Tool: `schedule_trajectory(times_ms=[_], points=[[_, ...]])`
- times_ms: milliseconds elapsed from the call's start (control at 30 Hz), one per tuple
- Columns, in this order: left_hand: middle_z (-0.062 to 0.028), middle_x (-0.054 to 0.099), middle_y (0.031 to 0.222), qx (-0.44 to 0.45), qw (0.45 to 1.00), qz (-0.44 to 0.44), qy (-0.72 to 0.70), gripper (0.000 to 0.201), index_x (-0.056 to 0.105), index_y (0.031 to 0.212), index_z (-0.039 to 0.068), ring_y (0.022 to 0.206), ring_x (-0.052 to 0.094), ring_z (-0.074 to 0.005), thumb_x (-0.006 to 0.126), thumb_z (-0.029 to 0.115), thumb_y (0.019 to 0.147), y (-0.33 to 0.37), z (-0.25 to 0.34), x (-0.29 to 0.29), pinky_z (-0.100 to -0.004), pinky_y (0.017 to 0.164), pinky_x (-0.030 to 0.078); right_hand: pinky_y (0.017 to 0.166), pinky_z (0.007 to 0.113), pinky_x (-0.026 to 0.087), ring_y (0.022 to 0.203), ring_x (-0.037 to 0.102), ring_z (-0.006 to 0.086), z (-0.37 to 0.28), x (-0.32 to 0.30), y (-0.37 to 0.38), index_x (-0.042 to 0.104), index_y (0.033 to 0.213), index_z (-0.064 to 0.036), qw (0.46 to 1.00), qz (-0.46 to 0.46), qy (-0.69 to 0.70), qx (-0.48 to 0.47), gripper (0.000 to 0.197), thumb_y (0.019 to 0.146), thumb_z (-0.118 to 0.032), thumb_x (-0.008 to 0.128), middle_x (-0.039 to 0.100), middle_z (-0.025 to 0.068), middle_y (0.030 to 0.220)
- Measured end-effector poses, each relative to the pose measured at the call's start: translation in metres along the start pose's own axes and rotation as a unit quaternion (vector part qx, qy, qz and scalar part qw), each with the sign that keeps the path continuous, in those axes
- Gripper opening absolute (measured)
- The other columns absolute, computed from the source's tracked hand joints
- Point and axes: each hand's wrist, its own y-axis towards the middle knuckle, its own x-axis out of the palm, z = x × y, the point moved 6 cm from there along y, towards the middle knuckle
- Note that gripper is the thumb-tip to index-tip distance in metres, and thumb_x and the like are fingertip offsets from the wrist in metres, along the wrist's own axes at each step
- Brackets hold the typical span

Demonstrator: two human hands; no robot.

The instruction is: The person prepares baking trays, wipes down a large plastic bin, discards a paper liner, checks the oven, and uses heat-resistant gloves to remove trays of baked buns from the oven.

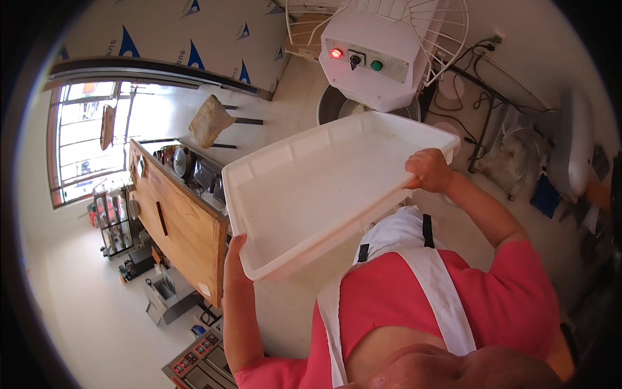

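Note:
A wide, shallow white plastic tub [324, 188] is held up in front of me, tilted, with its inside facing up. Nothing bulky lies in it; a few faint specks show on the bottom. My right hand [429, 170] is closed over the rim at the right end, fingers curled inside. At the lower left corner my left hand [236, 256] grips the tub's outer side; its thumb shows while most of the fingers are hidden. The tub's far edge overlaps the front of a white dough mixer [369, 71], whose steel bowl [329, 107] is partly covered.
The mixer has a wire guard [450, 32], a lit red lamp and a green button. To the left stands a wooden-topped table [175, 230], with an oven-like unit [201, 360] below it. Cables [463, 110] and plastic bags [518, 152] are at the right.

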Motion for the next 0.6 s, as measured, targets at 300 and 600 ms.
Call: schedule_trajectory(times_ms=[300, 600], points=[[-0.0143, 0.050, 0.096, 0.012, 0.996, 0.080, -0.023, 0.045, 0.040, 0.108, -0.001, 0.086, 0.050, -0.0263, 0.051, 0.020, 0.069, -0.028, -0.050, -0.056, -0.0364, 0.073, 0.042, 0.047, 0.033, 0.038, 0.052, 0.048, 0.0246, -0.038, 0.012, -0.008, 0.040, 0.053, -0.0088, 0.997, -0.060, -0.007, -0.044, 0.044, 0.061, -0.051, 0.051, 0.045, 0.0061, 0.053], [-0.0178, 0.047, 0.101, 0.188, 0.962, 0.153, -0.124, 0.056, 0.035, 0.111, -0.005, 0.093, 0.047, -0.0308, 0.046, 0.018, 0.062, -0.121, -0.155, -0.165, -0.0390, 0.079, 0.039, 0.065, 0.033, 0.040, 0.059, 0.049, 0.0179, -0.149, 0.014, 0.033, 0.047, 0.060, -0.0084, 0.969, 0.013, -0.050, -0.243, 0.040, 0.060, -0.049, 0.052, 0.047, 0.0020, 0.059]])
